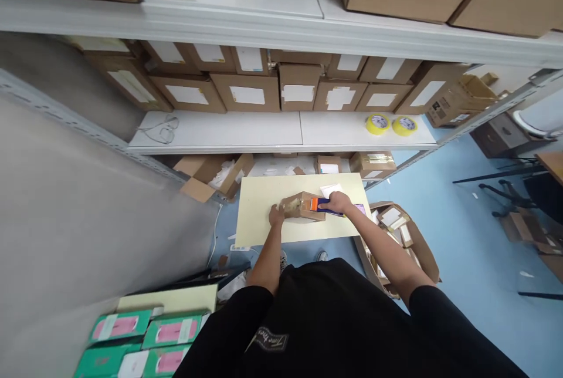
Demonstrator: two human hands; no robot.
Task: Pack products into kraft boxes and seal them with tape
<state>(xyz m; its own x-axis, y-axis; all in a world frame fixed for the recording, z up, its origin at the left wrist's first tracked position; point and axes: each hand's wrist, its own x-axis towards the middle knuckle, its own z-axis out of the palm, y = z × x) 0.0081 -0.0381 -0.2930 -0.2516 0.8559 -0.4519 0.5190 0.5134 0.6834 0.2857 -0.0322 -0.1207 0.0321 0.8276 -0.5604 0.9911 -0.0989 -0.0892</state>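
A small cardboard box lies on the pale yellow tabletop, with shiny tape across its top. My left hand grips the box's left end. In my right hand is a blue and orange tape dispenser, its orange front against the right end of the box. My fingers are wrapped round its blue part. Just behind the right hand lies a white paper. A flat object with a purplish face shows partly beside the right wrist.
Shelves with labelled boxes rise behind the table. Two yellow tape rolls sit on the middle shelf. To the right of the table stands a large open carton of small boxes. An open box is at the left; green packages lie lower left.
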